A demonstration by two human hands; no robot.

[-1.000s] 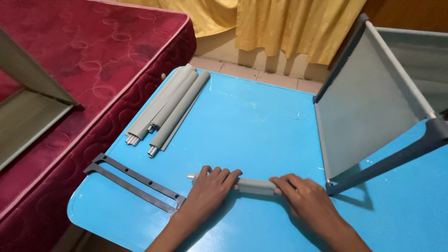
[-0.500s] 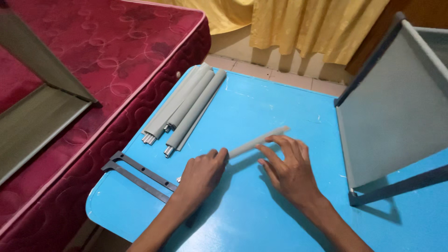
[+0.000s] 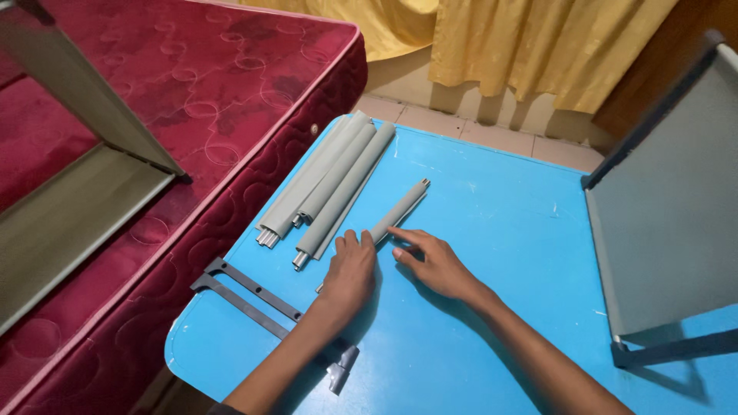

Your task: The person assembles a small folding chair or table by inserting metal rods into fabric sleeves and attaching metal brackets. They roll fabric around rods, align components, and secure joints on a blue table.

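A grey fabric-covered tube [image 3: 401, 209] lies at a slant on the blue table [image 3: 492, 230]. My left hand [image 3: 350, 269] rests palm down over the tube's near end. My right hand [image 3: 432, 260] lies just right of it, fingertips touching the tube's middle. Left of the tube lie three more grey tubes [image 3: 327, 184] side by side, metal ends towards me.
A dark metal bracket frame [image 3: 246, 296] lies near the table's left corner, with a small grey connector [image 3: 340, 369] under my left forearm. A grey fabric shelf panel [image 3: 665, 200] stands at the right. A red mattress [image 3: 154, 115] with another shelf frame [image 3: 69, 177] borders the left.
The single tube has swung from lying crosswise near me to pointing away, close to the other tubes. Both hands moved with it, and the view shifted left.
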